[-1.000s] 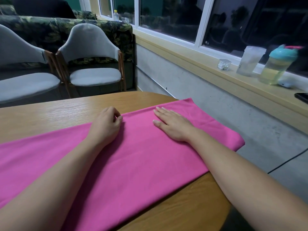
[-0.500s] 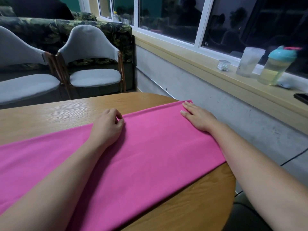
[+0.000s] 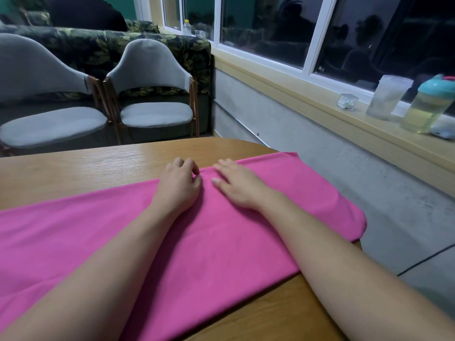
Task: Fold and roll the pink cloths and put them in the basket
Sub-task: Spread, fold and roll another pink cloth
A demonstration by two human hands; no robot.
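Left hand (image 3: 177, 187) first: we see its fingers curled over the far long edge of the pink cloth (image 3: 221, 254), thumb tip against forefinger, and it appears to pinch that edge, though the fabric between the fingertips is too small for us to be certain. Just beside it, to the right, our right hand (image 3: 237, 187) lies flat on the same edge, fingers straight and slightly spread, pressing down and gripping nothing. Both hands sit close together but apart, a narrow strip of pink showing between them.

The cloth lies as a long folded band on the wooden table (image 3: 73, 173). Its long axis runs from the left edge of the view, where it goes out of sight, across to the right, where its rounded end hangs past the table's edge. So the free right end lies rightward of both hands, and the right hand is the nearer one to it. We judge that rolling would best start from that end, along the band's length. No basket is in view
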